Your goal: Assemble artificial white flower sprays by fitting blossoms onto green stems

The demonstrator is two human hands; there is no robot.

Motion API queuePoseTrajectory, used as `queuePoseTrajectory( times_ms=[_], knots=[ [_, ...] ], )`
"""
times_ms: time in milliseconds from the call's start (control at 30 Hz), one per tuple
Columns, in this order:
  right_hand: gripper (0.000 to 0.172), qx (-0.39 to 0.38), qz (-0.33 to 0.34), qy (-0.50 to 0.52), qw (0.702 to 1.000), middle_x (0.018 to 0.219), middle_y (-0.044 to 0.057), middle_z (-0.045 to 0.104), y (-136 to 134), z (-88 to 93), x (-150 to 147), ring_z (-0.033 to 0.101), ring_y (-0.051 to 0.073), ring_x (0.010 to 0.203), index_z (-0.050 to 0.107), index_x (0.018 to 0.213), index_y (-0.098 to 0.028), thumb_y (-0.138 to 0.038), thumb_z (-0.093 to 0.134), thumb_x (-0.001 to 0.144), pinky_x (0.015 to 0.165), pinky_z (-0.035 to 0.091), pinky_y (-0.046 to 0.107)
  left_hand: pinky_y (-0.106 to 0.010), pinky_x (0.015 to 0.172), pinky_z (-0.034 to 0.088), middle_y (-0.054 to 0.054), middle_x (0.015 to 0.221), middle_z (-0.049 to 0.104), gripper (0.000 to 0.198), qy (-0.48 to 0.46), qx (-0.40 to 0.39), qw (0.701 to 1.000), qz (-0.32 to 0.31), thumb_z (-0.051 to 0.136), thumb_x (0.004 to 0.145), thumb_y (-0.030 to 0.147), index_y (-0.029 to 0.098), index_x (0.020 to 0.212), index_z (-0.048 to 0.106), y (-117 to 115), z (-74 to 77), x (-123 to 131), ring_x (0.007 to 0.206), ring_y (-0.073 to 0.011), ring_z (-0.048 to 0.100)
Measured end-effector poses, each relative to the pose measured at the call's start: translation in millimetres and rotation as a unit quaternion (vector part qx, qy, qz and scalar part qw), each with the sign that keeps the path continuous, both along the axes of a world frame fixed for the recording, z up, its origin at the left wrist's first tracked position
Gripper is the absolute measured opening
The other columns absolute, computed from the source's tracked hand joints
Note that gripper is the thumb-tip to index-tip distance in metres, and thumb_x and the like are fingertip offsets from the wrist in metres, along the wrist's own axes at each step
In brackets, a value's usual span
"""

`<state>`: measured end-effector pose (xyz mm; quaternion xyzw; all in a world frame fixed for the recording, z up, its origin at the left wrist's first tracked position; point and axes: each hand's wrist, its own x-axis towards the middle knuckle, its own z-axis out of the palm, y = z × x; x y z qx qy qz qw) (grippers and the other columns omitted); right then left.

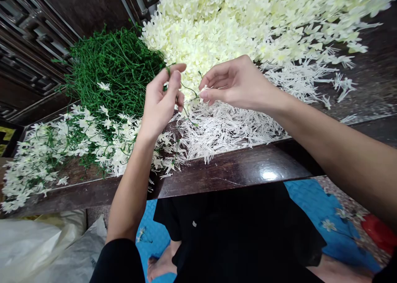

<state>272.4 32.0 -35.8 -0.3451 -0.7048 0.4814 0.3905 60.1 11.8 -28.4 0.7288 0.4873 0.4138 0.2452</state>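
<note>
Green stem (189,89): head view. A thin wire is held up over the surface (235,167) at mid-picture. It runs from the left fingertips down toward five o'clock, between the two hands.
Left hand (161,103): thumb and forefinger are pinched together on the top end of the green stem, with the other fingers curled.
Right hand (235,84): at three o'clock of the left hand, near it but not touching. Thumb and forefinger are closed on a small white piece (204,89) that points toward the stem.
Stem heap (118,68): a tangled green mass at ten o'clock of the hands.
Cream petals (223,22): a large pile from twelve to one o'clock.
White stamens (223,130): spread loose at six o'clock, directly under the hands.
Finished sprays (77,142): at eight o'clock, reaching the near edge.
Risk, drop: the white piece is held by the fingertips alone. If it slips, it probably falls among the look-alike white stamens and is hard to find.
Risk, bend: the green stem is held at one end only, so a push off its line could kink it or miss.
Risk, snag: I cannot tell whether the stem's lower end touches the pile below. If it does, it could drag pieces along.
Risk, edge: a sweeping forearm could brush the finished sprays off toward the blue mat (313,204) at five o'clock.
</note>
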Motion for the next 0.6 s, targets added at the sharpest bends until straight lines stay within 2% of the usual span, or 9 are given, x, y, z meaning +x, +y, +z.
queuePoseTrajectory(
  times_ms=[133,233,400,600],
  knots=[
    [0.025,-0.005,-0.017,0.015,1.0,0.079,0.004,0.077,-0.9,1.8,-0.2,0.076,0.024,0.076,0.075,0.077,-0.026,-0.032,0.099,0.07,0.079,0.07,0.044,-0.02,0.05,0.039,0.0,0.076,0.054,0.028,0.016,-0.045,0.999,-0.023,0.062,0.105,0.042,0.017,0.093,0.066,-0.7,-2.5,1.5,0.056,-0.0063,0.048],
    [0.028,-0.009,-0.015,0.02,1.0,0.078,0.003,0.077,-1.1,2.8,-0.4,0.077,0.024,0.075,0.075,0.078,-0.025,-0.031,0.101,0.068,0.079,0.071,0.042,-0.019,0.048,0.036,0.001,0.076,0.056,0.017,-0.002,-0.053,0.999,-0.014,0.067,0.1,0.027,0.017,0.086,0.065,-0.1,-3.7,3.8,0.055,-0.0053,0.043],
    [0.029,-0.009,-0.007,0.017,1.0,0.076,0.002,0.076,-0.8,2.7,-0.3,0.075,0.021,0.072,0.075,0.079,-0.024,-0.028,0.101,0.067,0.076,0.071,0.038,-0.02,0.047,0.033,0.002,0.072,0.058,0.016,0.011,-0.058,0.998,-0.037,0.068,0.099,0.025,0.017,0.085,0.065,-0.2,-4.2,5.9,0.053,-0.0059,0.042],
    [0.029,-0.011,0.007,0.019,1.0,0.077,0.002,0.075,-1.4,3.4,-0.1,0.074,0.019,0.072,0.075,0.079,-0.023,-0.03,0.101,0.068,0.074,0.069,0.036,-0.021,0.049,0.035,0.0,0.079,0.064,0.012,0.016,-0.062,0.997,-0.053,0.069,0.096,0.02,0.018,0.084,0.066,-0.4,-4.7,5.9,0.055,-0.0064,0.044]
  ],
)
